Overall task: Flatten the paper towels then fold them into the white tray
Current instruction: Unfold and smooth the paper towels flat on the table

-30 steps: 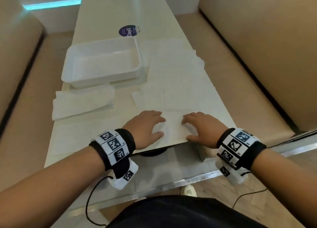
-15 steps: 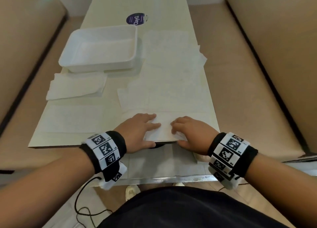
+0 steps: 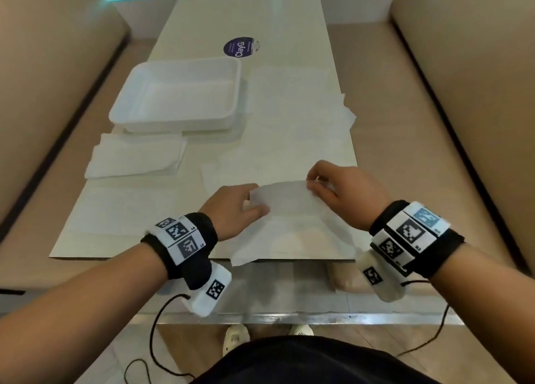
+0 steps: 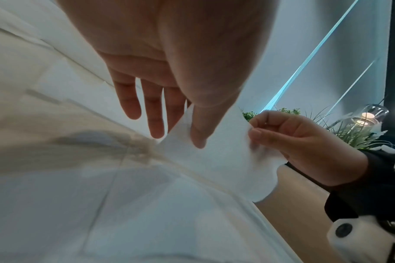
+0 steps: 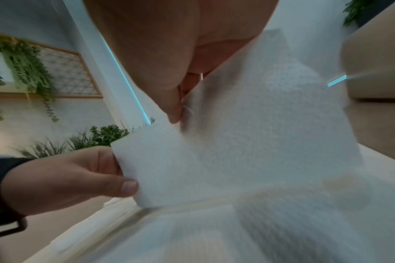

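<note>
Pinching the near towel [image 3: 285, 202] at both top corners: left hand [image 3: 231, 207] has thumb over and fingers under its left corner, right hand [image 3: 346, 194] nips the right corner between thumb and curled fingers. Far edge of the towel is lifted off the table [image 3: 278, 13] and bows up between the hands; near edge lies on the table, one corner hanging over the front lip. Left wrist view shows the left thumb [image 4: 199, 131] pressed on the sheet, other fingers [image 4: 155, 115] fairly straight behind it. Right wrist view shows the right thumb tip on the sheet; its fingers are hidden there.

Tray [image 3: 179, 94] sits far left on the table, nothing visible in it. Folded towel [image 3: 136, 156] lies just in front of the tray. More flat towels [image 3: 292, 123] spread right of the tray, up to the hands. Round sticker [image 3: 240, 47] beyond the tray.
</note>
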{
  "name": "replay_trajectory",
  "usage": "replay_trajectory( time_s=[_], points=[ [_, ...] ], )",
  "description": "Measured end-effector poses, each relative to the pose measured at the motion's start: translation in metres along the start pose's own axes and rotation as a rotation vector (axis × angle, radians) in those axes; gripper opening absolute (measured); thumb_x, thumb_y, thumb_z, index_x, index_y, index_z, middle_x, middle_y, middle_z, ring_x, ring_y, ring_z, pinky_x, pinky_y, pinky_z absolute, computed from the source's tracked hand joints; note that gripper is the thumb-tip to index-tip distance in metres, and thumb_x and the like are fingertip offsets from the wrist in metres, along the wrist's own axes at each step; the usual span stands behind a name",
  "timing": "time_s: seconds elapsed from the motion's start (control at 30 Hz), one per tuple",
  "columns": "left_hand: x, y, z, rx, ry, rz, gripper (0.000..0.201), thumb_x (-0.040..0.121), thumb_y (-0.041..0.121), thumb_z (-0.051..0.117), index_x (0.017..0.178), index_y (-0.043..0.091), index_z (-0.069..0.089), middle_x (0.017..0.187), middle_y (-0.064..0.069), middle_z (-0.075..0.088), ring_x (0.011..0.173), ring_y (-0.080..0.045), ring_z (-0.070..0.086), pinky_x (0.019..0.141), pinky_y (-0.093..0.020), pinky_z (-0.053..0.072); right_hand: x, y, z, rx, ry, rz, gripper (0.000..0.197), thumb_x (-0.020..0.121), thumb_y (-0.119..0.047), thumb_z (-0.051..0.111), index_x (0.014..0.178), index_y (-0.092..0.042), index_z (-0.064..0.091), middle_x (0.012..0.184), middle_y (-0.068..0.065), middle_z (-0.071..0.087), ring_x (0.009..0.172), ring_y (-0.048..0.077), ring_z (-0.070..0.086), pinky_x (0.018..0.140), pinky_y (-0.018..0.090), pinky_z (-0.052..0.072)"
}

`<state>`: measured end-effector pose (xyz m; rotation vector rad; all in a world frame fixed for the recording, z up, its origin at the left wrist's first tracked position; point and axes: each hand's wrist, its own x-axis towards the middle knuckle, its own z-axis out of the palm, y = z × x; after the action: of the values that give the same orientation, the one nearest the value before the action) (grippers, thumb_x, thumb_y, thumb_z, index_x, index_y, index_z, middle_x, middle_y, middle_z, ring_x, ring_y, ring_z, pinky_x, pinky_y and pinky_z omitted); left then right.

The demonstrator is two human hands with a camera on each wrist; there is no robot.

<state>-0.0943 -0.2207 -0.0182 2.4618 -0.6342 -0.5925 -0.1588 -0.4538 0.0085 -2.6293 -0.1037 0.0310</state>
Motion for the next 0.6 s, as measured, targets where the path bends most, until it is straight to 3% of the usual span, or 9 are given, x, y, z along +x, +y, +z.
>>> replay_trajectory(
  time_s=[0.1,0.23,0.3,0.4,0.5,0.6],
  points=[
    [0.014,-0.001,-0.006,-0.001,-0.022,-0.036,0.035,0.088,0.037,0.064,0.120,0.023,0.060,0.109,0.008,0.065,0.098,-0.010,0.059,0.082,-0.024,0.042,0.020,0.003,-0.005,0.005,0.084,0.030,0.016,0.097,-0.031,0.048,0.104,-0.020,0.058,0.089,-0.003,0.067,0.077,0.023,0.060,0.069,0.037,0.050],
    [0.032,-0.001,-0.012,0.002,0.015,-0.067,0.019,0.090,0.033,0.062,0.093,0.015,0.055,0.082,0.005,0.059,0.077,-0.016,0.055,0.065,-0.026,0.041,0.038,0.011,-0.001,-0.102,0.169,0.016,0.028,0.089,-0.027,0.060,0.116,-0.019,0.058,0.114,0.000,0.062,0.106,0.025,0.053,0.088,0.037,0.044],
    [0.037,-0.001,-0.014,-0.027,0.010,-0.085,0.019,0.090,0.032,0.063,0.094,0.018,0.050,0.075,0.006,0.055,0.069,-0.014,0.051,0.058,-0.024,0.036,0.036,0.009,0.003,-0.128,0.208,-0.067,0.035,0.081,-0.027,0.068,0.114,-0.019,0.059,0.116,0.000,0.059,0.112,0.026,0.048,0.090,0.037,0.040],
    [0.042,-0.002,-0.016,-0.129,-0.004,-0.120,0.029,0.089,0.030,0.065,0.109,0.022,0.047,0.073,0.005,0.061,0.064,-0.011,0.054,0.057,-0.024,0.037,0.028,0.002,0.017,-0.206,0.032,-0.209,0.035,0.076,-0.035,0.071,0.108,-0.022,0.061,0.108,-0.002,0.059,0.102,0.023,0.051,0.083,0.035,0.039],
    [0.044,-0.003,-0.016,-0.227,-0.010,-0.171,0.041,0.088,0.030,0.067,0.120,0.023,0.044,0.081,0.002,0.067,0.068,-0.010,0.058,0.059,-0.024,0.039,0.020,-0.002,0.037,-0.287,-0.194,-0.186,0.043,0.081,-0.038,0.065,0.120,-0.023,0.055,0.117,-0.002,0.055,0.106,0.022,0.049,0.083,0.032,0.037],
    [0.045,-0.005,-0.014,-0.235,-0.038,-0.180,0.049,0.087,0.030,0.067,0.128,0.021,0.042,0.080,0.003,0.069,0.071,-0.010,0.060,0.062,-0.024,0.040,0.021,-0.003,0.047,-0.268,-0.195,-0.129,0.037,0.089,-0.035,0.056,0.122,-0.022,0.053,0.120,-0.002,0.054,0.108,0.021,0.049,0.081,0.032,0.039]
  ],
)
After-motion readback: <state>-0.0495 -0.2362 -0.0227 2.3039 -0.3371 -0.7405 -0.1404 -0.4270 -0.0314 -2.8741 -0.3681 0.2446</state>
